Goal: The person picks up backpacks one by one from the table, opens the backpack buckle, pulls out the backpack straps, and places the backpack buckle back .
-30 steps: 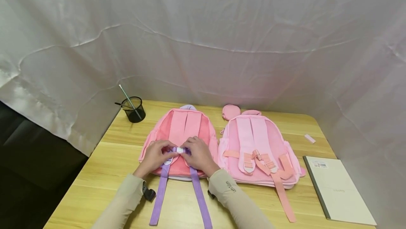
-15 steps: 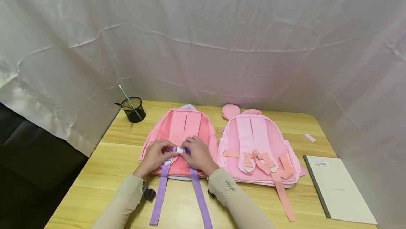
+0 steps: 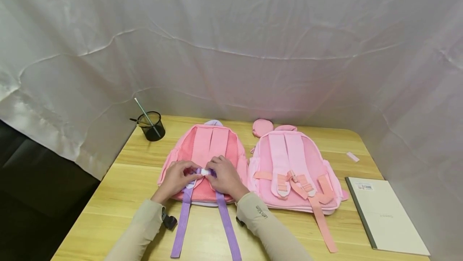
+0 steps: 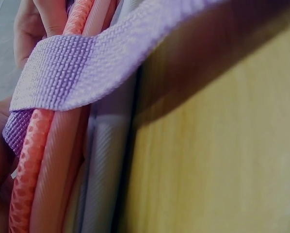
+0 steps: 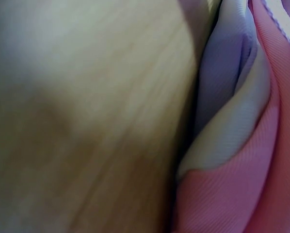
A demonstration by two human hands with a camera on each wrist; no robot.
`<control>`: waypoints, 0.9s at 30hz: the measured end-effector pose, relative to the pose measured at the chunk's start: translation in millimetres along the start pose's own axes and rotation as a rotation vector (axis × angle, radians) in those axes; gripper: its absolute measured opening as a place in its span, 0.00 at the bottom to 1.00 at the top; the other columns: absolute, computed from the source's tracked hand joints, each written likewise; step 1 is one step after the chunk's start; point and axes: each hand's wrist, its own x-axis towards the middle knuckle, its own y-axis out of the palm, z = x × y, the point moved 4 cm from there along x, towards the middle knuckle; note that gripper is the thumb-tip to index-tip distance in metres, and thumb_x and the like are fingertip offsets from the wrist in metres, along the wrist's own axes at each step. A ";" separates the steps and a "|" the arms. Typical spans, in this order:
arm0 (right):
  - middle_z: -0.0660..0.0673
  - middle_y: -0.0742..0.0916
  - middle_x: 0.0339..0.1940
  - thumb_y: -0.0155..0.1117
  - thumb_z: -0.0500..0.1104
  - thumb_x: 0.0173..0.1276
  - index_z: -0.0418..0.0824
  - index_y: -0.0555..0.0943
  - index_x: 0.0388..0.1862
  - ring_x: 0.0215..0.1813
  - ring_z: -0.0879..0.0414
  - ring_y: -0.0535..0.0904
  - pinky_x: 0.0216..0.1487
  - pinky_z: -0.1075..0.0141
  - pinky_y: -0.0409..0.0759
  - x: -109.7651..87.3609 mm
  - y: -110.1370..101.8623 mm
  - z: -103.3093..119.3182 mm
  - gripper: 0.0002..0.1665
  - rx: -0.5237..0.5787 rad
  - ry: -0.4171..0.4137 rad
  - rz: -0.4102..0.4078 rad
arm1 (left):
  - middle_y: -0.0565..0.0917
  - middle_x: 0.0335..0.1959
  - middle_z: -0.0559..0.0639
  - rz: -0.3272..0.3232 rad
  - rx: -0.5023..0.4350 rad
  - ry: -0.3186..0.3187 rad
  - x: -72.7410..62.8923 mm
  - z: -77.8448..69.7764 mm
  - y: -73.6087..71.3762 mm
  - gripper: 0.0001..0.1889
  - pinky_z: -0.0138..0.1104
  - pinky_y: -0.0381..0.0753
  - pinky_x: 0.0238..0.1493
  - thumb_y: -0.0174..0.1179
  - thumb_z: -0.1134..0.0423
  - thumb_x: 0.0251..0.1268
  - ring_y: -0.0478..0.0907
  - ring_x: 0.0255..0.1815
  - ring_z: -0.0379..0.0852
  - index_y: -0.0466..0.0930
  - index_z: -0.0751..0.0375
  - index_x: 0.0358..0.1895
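Note:
A coral-pink backpack (image 3: pixel 211 140) lies on the table with its back panel and shoulder straps facing up. Over its lower part, my left hand (image 3: pixel 175 178) and right hand (image 3: pixel 225 175) face each other and pinch the two sides of a short purple strap with a white piece (image 3: pixel 205 171) in its middle. Two long purple webbing tails (image 3: pixel 182 220) hang past the bag's lower edge onto the table. In the left wrist view, purple webbing (image 4: pixel 57 73) loops over the bag's edge beside the fingers. The right wrist view shows the bag's side (image 5: pixel 222 199), without the hand.
To the right lies a light-pink backpack (image 3: pixel 276 156) with orange straps, touching the coral one. A pink pouch (image 3: pixel 263 127) sits behind it. A black mesh pen cup (image 3: pixel 153 130) stands at back left, a notebook (image 3: pixel 392 216) and an eraser-like block (image 3: pixel 352 157) at right.

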 end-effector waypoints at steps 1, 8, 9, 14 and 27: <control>0.53 0.85 0.41 0.71 0.46 0.65 0.49 0.86 0.40 0.48 0.55 0.77 0.55 0.60 0.77 0.2 -0.2 -0.1 0.06 -0.002 0.000 -0.001 | 0.85 0.31 0.40 0.000 0.000 0.002 0.2 0.0 0.0 0.10 0.32 0.75 0.37 0.78 0.55 0.57 0.76 0.32 0.39 0.89 0.49 0.39; 0.53 0.85 0.41 0.71 0.45 0.63 0.49 0.86 0.40 0.48 0.55 0.77 0.55 0.61 0.77 0.9 0.9 -0.9 0.07 -0.006 -0.007 -0.002 | 0.85 0.31 0.39 0.008 0.005 -0.007 0.9 0.2 -0.1 0.10 0.33 0.74 0.38 0.78 0.54 0.57 0.76 0.33 0.38 0.89 0.48 0.39; 0.53 0.85 0.42 0.71 0.45 0.63 0.49 0.86 0.40 0.48 0.55 0.77 0.55 0.61 0.77 0.8 1.3 -0.9 0.07 -0.006 -0.010 -0.003 | 0.85 0.31 0.39 0.010 0.008 -0.009 0.8 0.4 -0.2 0.10 0.33 0.74 0.39 0.78 0.54 0.57 0.76 0.33 0.38 0.89 0.48 0.39; 0.53 0.84 0.41 0.71 0.44 0.62 0.48 0.85 0.39 0.47 0.56 0.77 0.53 0.62 0.77 0.7 1.7 -0.2 0.07 0.005 -0.020 -0.007 | 0.84 0.30 0.38 0.005 0.020 -0.006 -0.2 0.7 0.0 0.09 0.33 0.73 0.38 0.79 0.55 0.56 0.75 0.32 0.38 0.89 0.47 0.38; 0.53 0.82 0.38 0.70 0.42 0.63 0.47 0.84 0.37 0.43 0.56 0.74 0.47 0.64 0.76 -1.3 1.8 -3.1 0.04 0.051 0.002 -0.024 | 0.84 0.31 0.39 0.021 -0.021 -0.029 0.1 2.2 0.2 0.09 0.31 0.75 0.36 0.77 0.56 0.58 0.75 0.32 0.38 0.89 0.47 0.40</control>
